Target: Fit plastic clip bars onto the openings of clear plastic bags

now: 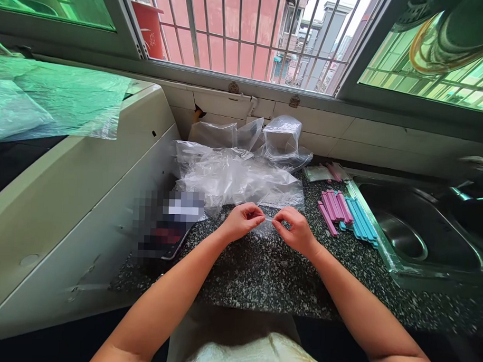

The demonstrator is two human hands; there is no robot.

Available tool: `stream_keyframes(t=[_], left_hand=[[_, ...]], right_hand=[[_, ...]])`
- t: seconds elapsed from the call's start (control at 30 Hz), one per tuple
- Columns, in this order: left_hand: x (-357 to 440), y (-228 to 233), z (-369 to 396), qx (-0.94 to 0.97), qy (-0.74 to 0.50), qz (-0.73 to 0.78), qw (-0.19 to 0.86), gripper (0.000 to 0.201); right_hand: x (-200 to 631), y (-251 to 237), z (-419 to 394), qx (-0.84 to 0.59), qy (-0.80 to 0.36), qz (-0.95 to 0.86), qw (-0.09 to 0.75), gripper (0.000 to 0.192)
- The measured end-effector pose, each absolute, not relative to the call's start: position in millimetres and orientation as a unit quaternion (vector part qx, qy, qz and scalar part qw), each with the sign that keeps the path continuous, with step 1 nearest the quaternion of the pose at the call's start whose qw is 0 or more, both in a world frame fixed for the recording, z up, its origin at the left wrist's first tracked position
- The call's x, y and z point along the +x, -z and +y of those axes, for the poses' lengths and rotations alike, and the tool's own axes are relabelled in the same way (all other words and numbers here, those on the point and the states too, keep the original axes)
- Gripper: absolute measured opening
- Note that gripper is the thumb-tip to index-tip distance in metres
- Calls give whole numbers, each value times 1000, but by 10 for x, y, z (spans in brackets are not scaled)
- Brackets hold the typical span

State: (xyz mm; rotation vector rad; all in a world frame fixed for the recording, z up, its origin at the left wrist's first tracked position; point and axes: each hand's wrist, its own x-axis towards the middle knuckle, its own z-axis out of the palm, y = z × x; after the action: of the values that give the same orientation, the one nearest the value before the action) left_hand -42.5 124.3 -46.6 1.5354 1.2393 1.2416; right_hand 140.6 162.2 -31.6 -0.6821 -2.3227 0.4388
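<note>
Between my two hands a small clear plastic bag (262, 229) is stretched by its upper edge, above the speckled dark countertop (262, 277). My left hand (243, 221) pinches one end of that edge between thumb and fingers. The other end is pinched the same way by my right hand (296, 230). Just beyond the hands lies a loose heap of clear plastic bags (237, 173). To the right of my right hand are several pink sealing clips (335, 208) and several blue sealing clips (359, 222), laid side by side.
A steel sink (414, 229) is set into the counter at right. Small clear packets (319, 173) lie near its back corner. A blurred-out dark object (166, 226) rests at left, against a white appliance (106, 197). Behind stands a barred window (238, 33).
</note>
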Motion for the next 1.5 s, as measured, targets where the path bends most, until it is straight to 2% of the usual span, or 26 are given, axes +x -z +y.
stream_keyframes(t=[0.6,0.8,1.03,1.27,1.4,1.5], left_hand=[[-429,466,1236,573,-497,478,442,22],[-440,461,1235,598,-477,483,426,20],[-431,465,1231,638,-462,489,376,9],[-452,477,1232,651,-448,494,362,10],[-477,470,1242,645,-454,503,353,11],[-482,466,1246,635,-462,507,355,13]], right_hand=[[1416,298,1625,-271,-183,-875,357,14],[1414,300,1610,-275,-174,-880,346,14],[1405,293,1618,-267,-168,-889,333,14],[1404,339,1556,-266,-178,-885,339,14],[1442,157,1686,-290,-179,-858,385,9],[1885,-23,1618,-336,-179,-835,397,17]])
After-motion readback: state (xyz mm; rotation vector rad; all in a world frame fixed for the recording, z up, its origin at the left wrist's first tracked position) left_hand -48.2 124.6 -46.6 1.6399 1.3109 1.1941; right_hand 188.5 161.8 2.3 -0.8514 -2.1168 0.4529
